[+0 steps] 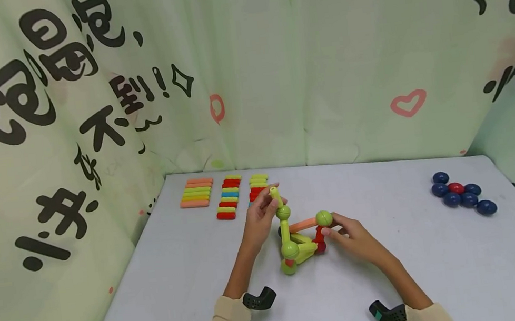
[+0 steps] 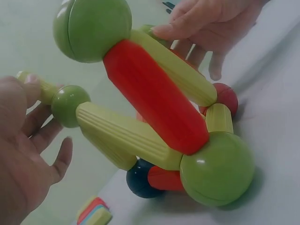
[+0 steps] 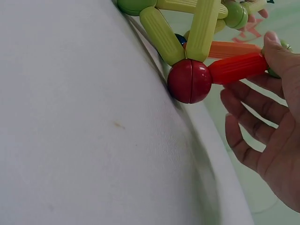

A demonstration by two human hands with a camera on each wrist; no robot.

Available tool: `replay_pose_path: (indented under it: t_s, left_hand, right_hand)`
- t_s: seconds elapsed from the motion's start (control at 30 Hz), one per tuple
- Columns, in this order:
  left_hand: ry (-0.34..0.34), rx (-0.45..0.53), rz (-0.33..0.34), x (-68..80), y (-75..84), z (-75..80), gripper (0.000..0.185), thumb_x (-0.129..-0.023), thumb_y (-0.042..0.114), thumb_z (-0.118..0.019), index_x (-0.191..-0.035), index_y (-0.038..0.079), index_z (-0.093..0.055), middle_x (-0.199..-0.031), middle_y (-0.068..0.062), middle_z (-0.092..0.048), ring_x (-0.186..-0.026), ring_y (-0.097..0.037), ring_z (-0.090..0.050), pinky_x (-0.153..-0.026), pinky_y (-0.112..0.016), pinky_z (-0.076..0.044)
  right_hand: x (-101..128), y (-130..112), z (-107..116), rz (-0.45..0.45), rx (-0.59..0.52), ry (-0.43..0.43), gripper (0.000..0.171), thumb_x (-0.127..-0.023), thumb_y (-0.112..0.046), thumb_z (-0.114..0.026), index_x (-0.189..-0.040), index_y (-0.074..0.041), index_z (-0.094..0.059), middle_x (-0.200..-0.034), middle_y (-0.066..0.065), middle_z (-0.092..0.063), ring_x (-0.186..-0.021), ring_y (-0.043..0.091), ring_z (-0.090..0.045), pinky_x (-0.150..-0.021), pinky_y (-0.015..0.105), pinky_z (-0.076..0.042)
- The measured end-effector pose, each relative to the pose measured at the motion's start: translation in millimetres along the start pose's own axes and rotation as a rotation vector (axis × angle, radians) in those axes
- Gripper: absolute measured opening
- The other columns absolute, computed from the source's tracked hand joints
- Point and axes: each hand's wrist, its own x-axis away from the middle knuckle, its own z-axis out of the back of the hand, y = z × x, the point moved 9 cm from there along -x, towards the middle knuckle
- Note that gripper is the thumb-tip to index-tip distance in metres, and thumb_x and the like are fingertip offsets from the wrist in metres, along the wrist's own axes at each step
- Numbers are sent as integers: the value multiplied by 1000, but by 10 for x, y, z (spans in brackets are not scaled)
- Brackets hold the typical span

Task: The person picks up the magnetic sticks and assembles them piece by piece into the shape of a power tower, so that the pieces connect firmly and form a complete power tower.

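Note:
A magnetic-style construction of rods and balls stands on the table, its yellow-green rods (image 2: pixel 136 136), red rod (image 2: pixel 154 96) and orange rod (image 1: pixel 303 225) joined by balls. My left hand (image 1: pixel 257 220) pinches a short yellow-green rod (image 1: pixel 275 196) at its top, which sits on a green ball (image 1: pixel 283 212). On the other side, my right hand (image 1: pixel 354 239) holds another green ball (image 1: pixel 324 218) between thumb and fingers, at the upper end of a red rod (image 3: pixel 239 67). A red ball (image 3: pixel 190 80) and a big green ball (image 2: pixel 217 168) form lower corners; a dark blue ball (image 2: pixel 144 178) is partly hidden behind.
Loose rods lie in rows at the back left: one mostly orange and yellow group (image 1: pixel 196 193), a mixed column (image 1: pixel 229 197), and a third group (image 1: pixel 258 182) partly behind my left hand. Several dark blue balls (image 1: pixel 469 200) and one red ball (image 1: pixel 456 188) lie at the right. A printed curtain (image 1: pixel 342 66) encloses the table.

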Motion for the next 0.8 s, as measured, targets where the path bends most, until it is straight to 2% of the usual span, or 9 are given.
replay_pose_path:
  t_s: [0.13,0.3,0.43,0.57,0.8]
  left_hand:
    - [-68,-229,-31,22,62,-99,41,-103,27,-49,-144,25,-50,-113,-9,-65,-105,-18,-61,-87,-26,-51]
    - [-144,-434,-91,53,119,-232,35,-98,23,-59,-132,20,-63,-108,-5,-60,-100,-16,-55,-81,-29,-54]
    - [-182,-536,-123,69,134,-300,30,-94,21,-65,-123,17,-70,-109,-5,-60,-105,-16,-56,-87,-25,-54]
    - [-191,-560,-129,72,128,-321,27,-92,19,-66,-118,15,-72,-109,-4,-60,-106,-17,-58,-89,-26,-53]
    - [-181,-472,-110,67,78,-327,24,-92,18,-66,-115,14,-73,-108,-4,-63,-106,-17,-58,-90,-23,-52]
  right_hand:
    - [-16,-29,35,27,-1,53,26,-96,-17,-62,-119,-4,-61,-103,4,-68,-96,6,-58,-79,25,-54]
    - [-11,-1,28,11,-15,70,28,-96,-17,-62,-121,-4,-61,-105,6,-68,-96,5,-58,-79,23,-54]
    - [-13,1,27,15,-17,90,28,-96,-16,-61,-121,-2,-61,-106,8,-69,-96,6,-59,-79,23,-54]
    - [-15,-28,29,27,-22,111,28,-96,-15,-61,-120,-1,-62,-105,9,-69,-95,5,-59,-79,22,-54]
    - [-10,-49,-1,38,-16,112,25,-96,-15,-61,-118,-3,-61,-98,4,-68,-89,4,-59,-76,24,-54]
